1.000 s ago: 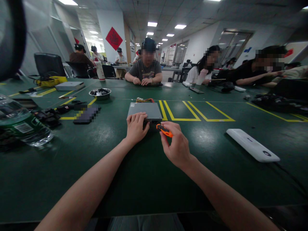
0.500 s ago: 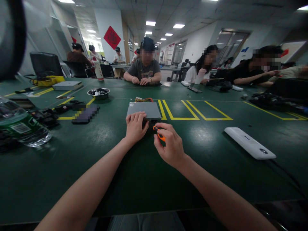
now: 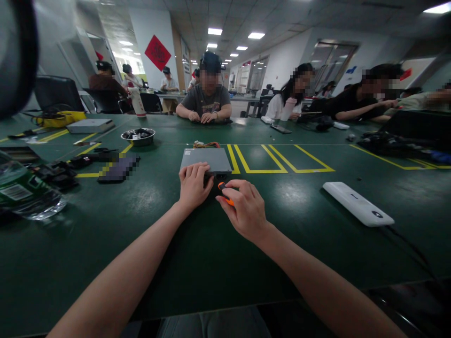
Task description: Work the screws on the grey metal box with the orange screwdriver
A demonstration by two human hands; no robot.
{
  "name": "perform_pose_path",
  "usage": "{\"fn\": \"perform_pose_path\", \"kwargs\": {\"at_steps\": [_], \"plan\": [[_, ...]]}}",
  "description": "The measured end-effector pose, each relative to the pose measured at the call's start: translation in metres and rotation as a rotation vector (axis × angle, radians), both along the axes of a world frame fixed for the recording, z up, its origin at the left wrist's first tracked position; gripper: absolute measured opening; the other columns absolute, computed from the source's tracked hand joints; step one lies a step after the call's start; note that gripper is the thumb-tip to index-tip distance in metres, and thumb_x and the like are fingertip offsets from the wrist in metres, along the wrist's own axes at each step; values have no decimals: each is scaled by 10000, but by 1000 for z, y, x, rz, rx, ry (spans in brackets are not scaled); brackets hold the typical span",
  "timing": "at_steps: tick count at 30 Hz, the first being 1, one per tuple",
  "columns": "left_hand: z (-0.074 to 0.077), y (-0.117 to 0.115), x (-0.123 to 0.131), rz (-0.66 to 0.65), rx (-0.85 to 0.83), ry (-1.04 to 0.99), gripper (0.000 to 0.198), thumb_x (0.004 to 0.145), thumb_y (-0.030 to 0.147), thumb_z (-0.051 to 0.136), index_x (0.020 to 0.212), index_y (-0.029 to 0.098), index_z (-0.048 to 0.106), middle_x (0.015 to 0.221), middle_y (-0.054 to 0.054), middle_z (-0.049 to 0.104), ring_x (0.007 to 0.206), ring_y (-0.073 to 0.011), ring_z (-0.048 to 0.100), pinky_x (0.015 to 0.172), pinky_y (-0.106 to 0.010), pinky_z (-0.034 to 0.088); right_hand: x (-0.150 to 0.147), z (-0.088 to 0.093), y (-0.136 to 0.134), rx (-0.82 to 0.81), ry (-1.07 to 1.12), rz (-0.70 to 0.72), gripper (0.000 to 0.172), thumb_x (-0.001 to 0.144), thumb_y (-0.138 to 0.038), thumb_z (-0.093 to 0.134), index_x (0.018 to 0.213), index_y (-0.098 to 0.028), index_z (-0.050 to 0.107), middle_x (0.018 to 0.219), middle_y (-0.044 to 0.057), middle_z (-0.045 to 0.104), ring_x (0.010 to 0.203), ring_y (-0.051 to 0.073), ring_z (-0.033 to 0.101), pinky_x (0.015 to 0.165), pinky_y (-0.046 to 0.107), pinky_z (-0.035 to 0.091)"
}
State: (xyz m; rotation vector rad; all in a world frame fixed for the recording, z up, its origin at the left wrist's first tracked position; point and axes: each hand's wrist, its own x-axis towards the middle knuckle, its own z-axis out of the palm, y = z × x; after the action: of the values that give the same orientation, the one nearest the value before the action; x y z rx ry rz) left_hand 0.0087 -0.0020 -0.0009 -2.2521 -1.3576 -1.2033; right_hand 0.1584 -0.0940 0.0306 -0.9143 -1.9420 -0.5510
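Note:
A grey power supply [image 3: 214,159] with a small label lies flat on the green table, its coloured wires [image 3: 206,144] coming out at the far side. My left hand [image 3: 193,185] grips its near left part, fingers on the top and thumb down at the near face. Just in front of the near side, my right hand [image 3: 246,204] is closed around an orange-and-black screwdriver [image 3: 222,187]. Its handle shows between the thumb and fingers; I cannot make out the tip or whether it touches the box.
At left are a water bottle [image 3: 28,192], a dark phone [image 3: 119,168] and a metal bowl [image 3: 138,136] with dark small parts. A white power bank [image 3: 357,203] with a cable lies at right. Yellow tape [image 3: 275,171] marks the table. A person [image 3: 207,101] sits opposite.
The view has shifted slightly, so everything appears a little further left. The screwdriver has turned in my right hand's fingers. My left hand stays on the power supply.

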Motion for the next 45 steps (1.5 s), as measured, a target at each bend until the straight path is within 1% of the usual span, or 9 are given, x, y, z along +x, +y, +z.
{"fn": "perform_pose_path", "kwargs": {"at_steps": [3, 7, 12, 18, 21, 24, 29, 39, 45], "plan": [[0, 0, 0, 0, 5, 2, 234, 811, 291, 496, 1040, 247, 492, 1166, -54, 570, 1081, -242, 479, 928, -425, 264, -1, -1, -1, 12, -56, 5, 180, 811, -136, 485, 967, -209, 430, 949, 70, 557, 874, 170, 562, 764, 337, 492], [-1, 1, -1, -8, 7, 2, 230, 810, 285, 495, 1036, 242, 487, 1165, -57, 570, 1089, -237, 477, 928, -425, 260, 0, -2, -1, -35, 23, 54, 252, 812, -133, 461, 1053, -176, 399, 1023, 107, 557, 981, 177, 546, 826, 338, 480], [-1, 2, -1, -15, 5, -5, 236, 804, 292, 498, 1035, 243, 490, 1157, -57, 576, 1087, -245, 478, 930, -432, 255, 0, 2, -3, -6, -28, 4, 116, 818, -214, 508, 920, -211, 452, 953, 74, 560, 907, 178, 558, 782, 345, 486], [0, 0, 0, -3, -3, -3, 239, 809, 281, 500, 1042, 231, 488, 1166, -60, 568, 1092, -240, 473, 933, -427, 256, 0, -1, -1, -59, 105, 110, 239, 813, -102, 434, 1025, -195, 377, 1002, 91, 542, 968, 170, 546, 793, 335, 497], [0, -1, 0, 6, -1, 1, 242, 804, 283, 507, 1039, 227, 493, 1161, -57, 571, 1089, -240, 470, 933, -422, 260, 4, 1, -1, -51, 92, 19, 169, 803, -179, 495, 950, -213, 419, 1031, 93, 511, 954, 196, 535, 764, 368, 492], [0, -1, 1, 12, 4, 8, 230, 807, 296, 508, 1025, 224, 495, 1165, -52, 571, 1082, -234, 474, 931, -411, 266, 8, 3, 0, -12, 67, -31, 133, 803, -169, 506, 909, -206, 434, 904, 66, 532, 821, 169, 547, 690, 330, 493], [1, -1, 1, 14, 6, 1, 220, 805, 289, 513, 1016, 230, 496, 1158, -45, 575, 1078, -231, 477, 933, -408, 263, 7, -2, 0, 11, 24, 17, 216, 775, -83, 499, 951, -173, 412, 933, 95, 562, 870, 174, 552, 752, 336, 499], [1, 0, 2, 22, 10, 0, 224, 798, 285, 528, 1013, 227, 502, 1160, -44, 576, 1081, -232, 475, 929, -413, 264, 2, -7, -6, 62, -244, 115, 124, 789, -88, 482, 874, -179, 478, 934, 70, 580, 955, 170, 556, 806, 308, 507], [1, -1, 0, 12, 5, 23, 220, 817, 284, 504, 1030, 228, 497, 1170, -47, 573, 1087, -224, 479, 927, -409, 264, 24, -3, -8, 88, -138, 183, 221, 739, -53, 517, 920, -170, 466, 1000, 92, 568, 1012, 185, 555, 797, 323, 527]]}}
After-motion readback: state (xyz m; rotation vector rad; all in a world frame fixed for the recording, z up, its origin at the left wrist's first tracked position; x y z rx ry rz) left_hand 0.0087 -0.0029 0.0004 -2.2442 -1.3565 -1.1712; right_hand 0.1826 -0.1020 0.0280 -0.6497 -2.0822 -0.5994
